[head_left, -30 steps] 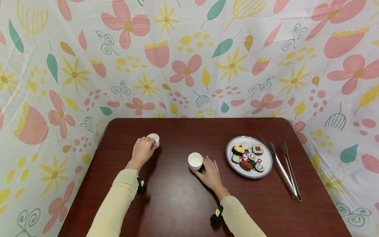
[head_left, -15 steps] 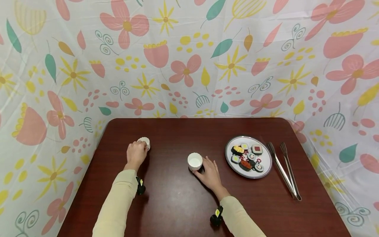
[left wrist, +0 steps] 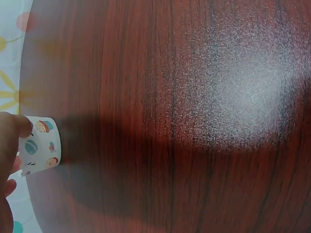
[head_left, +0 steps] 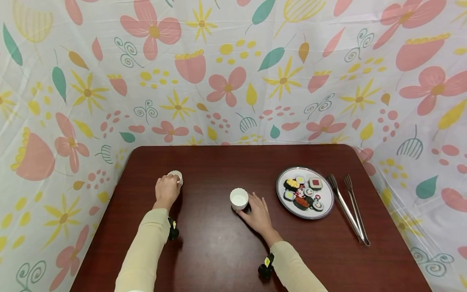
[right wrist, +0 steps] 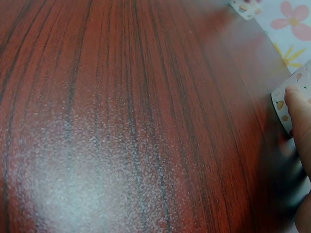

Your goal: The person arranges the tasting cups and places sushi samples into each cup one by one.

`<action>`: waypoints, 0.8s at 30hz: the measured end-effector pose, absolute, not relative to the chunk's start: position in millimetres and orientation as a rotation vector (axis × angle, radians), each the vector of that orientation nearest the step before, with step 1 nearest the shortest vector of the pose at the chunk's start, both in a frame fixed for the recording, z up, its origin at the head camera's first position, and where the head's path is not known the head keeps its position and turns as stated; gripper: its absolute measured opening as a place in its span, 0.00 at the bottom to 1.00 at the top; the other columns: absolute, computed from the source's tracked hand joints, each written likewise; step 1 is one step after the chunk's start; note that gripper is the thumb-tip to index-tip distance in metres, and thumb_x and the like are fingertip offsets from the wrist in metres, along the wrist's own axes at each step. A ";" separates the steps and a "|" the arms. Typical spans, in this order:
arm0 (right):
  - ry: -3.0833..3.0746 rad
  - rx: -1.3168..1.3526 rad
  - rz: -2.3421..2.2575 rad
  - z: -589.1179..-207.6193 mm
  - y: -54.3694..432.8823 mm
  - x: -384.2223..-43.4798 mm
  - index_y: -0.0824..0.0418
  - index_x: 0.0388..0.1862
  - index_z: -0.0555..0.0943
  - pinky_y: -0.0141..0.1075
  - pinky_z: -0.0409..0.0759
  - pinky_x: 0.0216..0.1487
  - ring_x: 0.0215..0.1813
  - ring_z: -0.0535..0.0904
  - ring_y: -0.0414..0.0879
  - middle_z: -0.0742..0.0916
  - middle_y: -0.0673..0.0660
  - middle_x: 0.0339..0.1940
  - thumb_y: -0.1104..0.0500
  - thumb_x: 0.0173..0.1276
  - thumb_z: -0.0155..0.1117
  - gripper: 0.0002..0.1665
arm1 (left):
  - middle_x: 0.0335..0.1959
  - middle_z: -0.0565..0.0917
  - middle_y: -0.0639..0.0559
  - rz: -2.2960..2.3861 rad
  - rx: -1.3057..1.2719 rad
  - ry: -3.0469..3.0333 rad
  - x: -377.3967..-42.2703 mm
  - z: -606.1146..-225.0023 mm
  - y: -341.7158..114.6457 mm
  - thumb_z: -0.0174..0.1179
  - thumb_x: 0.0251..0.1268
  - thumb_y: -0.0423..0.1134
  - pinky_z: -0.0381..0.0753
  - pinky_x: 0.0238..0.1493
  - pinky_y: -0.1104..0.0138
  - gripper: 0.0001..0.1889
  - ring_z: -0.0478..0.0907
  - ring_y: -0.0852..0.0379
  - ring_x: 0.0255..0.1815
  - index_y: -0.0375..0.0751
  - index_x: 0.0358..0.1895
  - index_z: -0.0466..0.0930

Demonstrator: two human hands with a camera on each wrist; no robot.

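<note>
Head view showed the table's (head_left: 219, 251) straight far edge and rounded far corners, with a flowered cloth (head_left: 230, 101) behind. The left cup (left wrist: 43, 145) stood nearest the left edge, a modest strip of tabletop beyond it. The left hand (head_left: 168, 190) gripped it, fingers over the rim. Near the middle, upright, stood the right cup (head_left: 239, 198); the right hand (head_left: 258, 215) held it between thumb and fingers, at its near and right sides. Broad room lay between the cups, and more on the near side of them; between the right hand and the plate (head_left: 305, 214) the gap was narrower. Sushi (head_left: 301, 203) sat on the plate, and the tongs (head_left: 347, 211) lay spread just beside it, toward the table's right edge.

Against one second before, the left cup and left hand had shifted left, widening the gap between the cups; most of that shift was already made half a second before. The right cup, right hand, plate and tongs had stayed put.
</note>
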State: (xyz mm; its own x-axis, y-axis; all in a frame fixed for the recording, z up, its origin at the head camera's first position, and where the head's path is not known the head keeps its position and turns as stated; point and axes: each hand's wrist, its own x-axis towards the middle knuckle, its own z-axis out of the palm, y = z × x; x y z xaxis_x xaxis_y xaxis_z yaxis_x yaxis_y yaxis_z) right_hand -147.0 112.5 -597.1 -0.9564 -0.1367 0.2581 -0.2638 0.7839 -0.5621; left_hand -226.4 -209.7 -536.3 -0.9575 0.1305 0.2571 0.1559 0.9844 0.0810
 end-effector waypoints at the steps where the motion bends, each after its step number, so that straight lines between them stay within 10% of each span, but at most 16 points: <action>1: -2.774 0.314 0.920 -597.1 112.3 -147.2 0.58 0.62 0.71 0.60 0.55 0.65 0.67 0.66 0.56 0.78 0.58 0.59 0.46 0.50 0.71 0.41 | 0.36 0.82 0.45 -0.143 -0.211 -2.874 -226.3 -535.8 -209.8 0.66 0.52 0.38 0.74 0.42 0.53 0.11 0.78 0.44 0.38 0.39 0.39 0.81; 15: -2.773 0.314 0.915 -597.3 111.8 -147.9 0.58 0.62 0.70 0.60 0.55 0.65 0.67 0.66 0.56 0.78 0.58 0.59 0.45 0.50 0.71 0.41 | 0.60 0.71 0.42 -0.213 -0.351 -2.946 -229.1 -509.3 -196.7 0.65 0.53 0.49 0.66 0.58 0.50 0.33 0.68 0.42 0.58 0.43 0.63 0.67; 24: -2.772 0.310 0.915 -597.1 111.6 -147.4 0.58 0.63 0.70 0.60 0.55 0.65 0.67 0.66 0.56 0.78 0.58 0.59 0.46 0.50 0.71 0.41 | 0.57 0.73 0.45 -0.135 -0.626 -2.858 -225.7 -488.1 -160.2 0.66 0.51 0.49 0.68 0.55 0.52 0.33 0.69 0.44 0.57 0.44 0.62 0.68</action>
